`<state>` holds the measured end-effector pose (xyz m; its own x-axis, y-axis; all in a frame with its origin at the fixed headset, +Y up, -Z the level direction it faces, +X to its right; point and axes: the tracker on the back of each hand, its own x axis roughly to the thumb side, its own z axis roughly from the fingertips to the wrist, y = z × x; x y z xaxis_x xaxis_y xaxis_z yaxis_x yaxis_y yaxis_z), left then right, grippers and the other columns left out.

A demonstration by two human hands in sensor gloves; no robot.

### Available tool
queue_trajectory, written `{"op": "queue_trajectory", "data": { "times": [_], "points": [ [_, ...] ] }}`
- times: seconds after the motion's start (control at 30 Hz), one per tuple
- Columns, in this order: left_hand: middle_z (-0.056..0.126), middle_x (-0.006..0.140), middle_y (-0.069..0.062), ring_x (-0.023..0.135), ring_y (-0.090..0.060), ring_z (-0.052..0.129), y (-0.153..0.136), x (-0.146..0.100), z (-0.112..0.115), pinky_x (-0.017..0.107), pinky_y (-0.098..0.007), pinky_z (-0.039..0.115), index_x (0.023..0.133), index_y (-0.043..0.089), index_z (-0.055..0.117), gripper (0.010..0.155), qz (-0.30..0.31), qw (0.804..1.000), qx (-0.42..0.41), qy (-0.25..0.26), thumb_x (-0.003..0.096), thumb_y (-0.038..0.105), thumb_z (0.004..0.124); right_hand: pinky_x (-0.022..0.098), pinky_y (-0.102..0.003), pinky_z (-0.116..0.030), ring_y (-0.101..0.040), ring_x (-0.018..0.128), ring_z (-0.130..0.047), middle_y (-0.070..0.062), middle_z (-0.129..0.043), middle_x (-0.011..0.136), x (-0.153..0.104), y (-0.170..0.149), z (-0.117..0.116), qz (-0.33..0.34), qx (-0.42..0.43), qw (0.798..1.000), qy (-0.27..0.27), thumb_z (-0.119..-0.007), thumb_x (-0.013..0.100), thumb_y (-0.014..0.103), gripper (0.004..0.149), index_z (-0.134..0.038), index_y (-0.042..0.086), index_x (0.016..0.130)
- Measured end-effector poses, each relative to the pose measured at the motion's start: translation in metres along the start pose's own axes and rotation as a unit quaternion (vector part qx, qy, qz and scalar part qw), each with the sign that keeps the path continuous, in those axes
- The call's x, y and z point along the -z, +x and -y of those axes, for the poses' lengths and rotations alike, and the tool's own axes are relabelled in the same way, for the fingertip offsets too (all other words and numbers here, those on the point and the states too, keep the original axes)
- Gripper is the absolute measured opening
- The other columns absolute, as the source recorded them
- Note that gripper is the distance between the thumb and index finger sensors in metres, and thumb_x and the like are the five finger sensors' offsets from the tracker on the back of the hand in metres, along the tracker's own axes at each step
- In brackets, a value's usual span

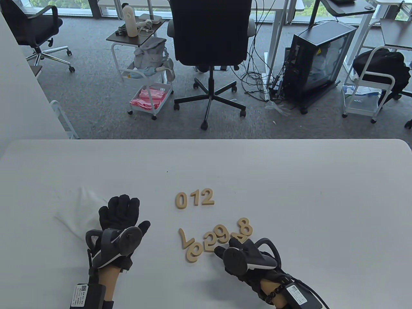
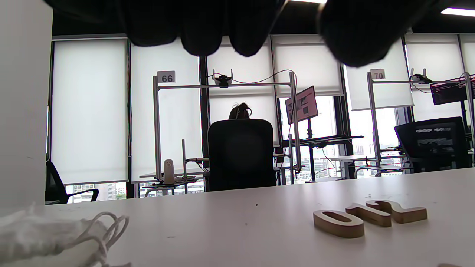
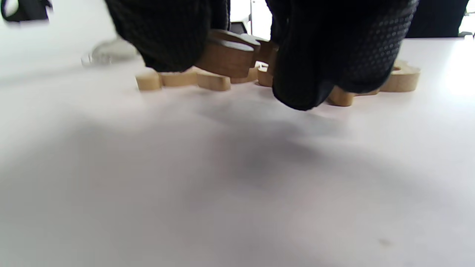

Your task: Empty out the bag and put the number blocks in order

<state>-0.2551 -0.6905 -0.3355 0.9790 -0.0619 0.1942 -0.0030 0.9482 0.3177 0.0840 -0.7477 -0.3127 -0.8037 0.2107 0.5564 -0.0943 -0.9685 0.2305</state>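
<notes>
Wooden number blocks 0, 1 and 2 lie in a row on the white table; the row also shows in the left wrist view. A loose pile of several blocks lies in front of the row, with a 7 at its left and an 8 at its right. My right hand is at the pile's near edge and pinches one block between thumb and fingers, slightly above the others; its number is hidden. My left hand is open, fingers stretched over the right edge of the white cloth bag.
The bag's drawstring lies loose on the table at the left. Beyond the table's far edge are a black office chair, a small white cart and a computer case on the floor.
</notes>
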Motion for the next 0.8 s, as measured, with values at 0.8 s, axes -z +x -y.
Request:
{"op": "queue_trajectory", "data": {
  "times": [0.8],
  "points": [
    [0.056, 0.113, -0.029, 0.102, -0.06, 0.063, -0.003, -0.001, -0.001, 0.067, -0.078, 0.052, 0.109, 0.008, 0.061, 0.077, -0.004, 1.0, -0.002, 0.006, 0.049, 0.053, 0.075, 0.058, -0.049, -0.088, -0.037, 0.077, -0.093, -0.031, -0.053, 0.104, -0.029, -0.087, 0.023, -0.089, 0.487, 0.847, -0.194, -0.077, 0.055, 0.032, 0.036, -0.071, 0.025, 0.09]
  ]
}}
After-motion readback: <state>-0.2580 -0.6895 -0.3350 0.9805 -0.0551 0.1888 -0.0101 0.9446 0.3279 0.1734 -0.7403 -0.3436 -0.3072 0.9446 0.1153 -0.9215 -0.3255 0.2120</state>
